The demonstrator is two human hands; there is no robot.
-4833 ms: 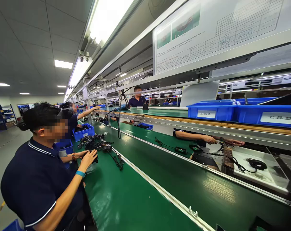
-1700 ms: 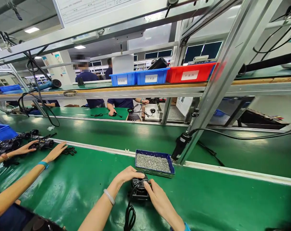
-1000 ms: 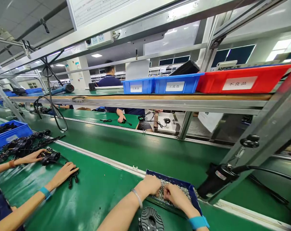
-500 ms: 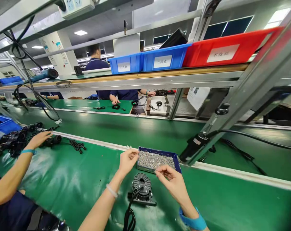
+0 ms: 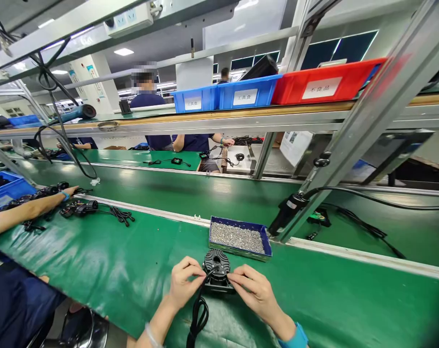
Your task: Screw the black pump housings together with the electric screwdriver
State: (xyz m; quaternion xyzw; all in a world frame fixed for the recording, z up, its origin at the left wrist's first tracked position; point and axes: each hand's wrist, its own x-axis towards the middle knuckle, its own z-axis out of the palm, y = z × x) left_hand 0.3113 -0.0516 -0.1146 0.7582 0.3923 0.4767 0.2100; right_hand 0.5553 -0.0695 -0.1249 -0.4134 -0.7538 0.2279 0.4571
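Note:
A round black device with a ribbed top [image 5: 216, 261], a flat bracket and a bundled black cable [image 5: 198, 314] lies on the green mat in front of me. My left hand [image 5: 186, 281] is at its left edge, thumb and fingers pinched together. On the opposite edge, my right hand [image 5: 254, 290] pinches in the same way, fingertips close against the housing. Whatever is between the fingertips of either hand is too small to make out. Just beyond the device sits a blue tray of small silvery metal parts, probably screws [image 5: 237, 237].
A black power tool [image 5: 288, 212] leans by the metal post at right. At left, a co-worker's arm [image 5: 34, 205] reaches over piled black devices [image 5: 78, 208]. Blue bins [image 5: 244, 96] and a red bin [image 5: 324, 83] stand on the shelf above.
Both my hands have moved from the tray of metal parts back to the device's two sides. The co-worker's arm at left has reached farther out over the pile.

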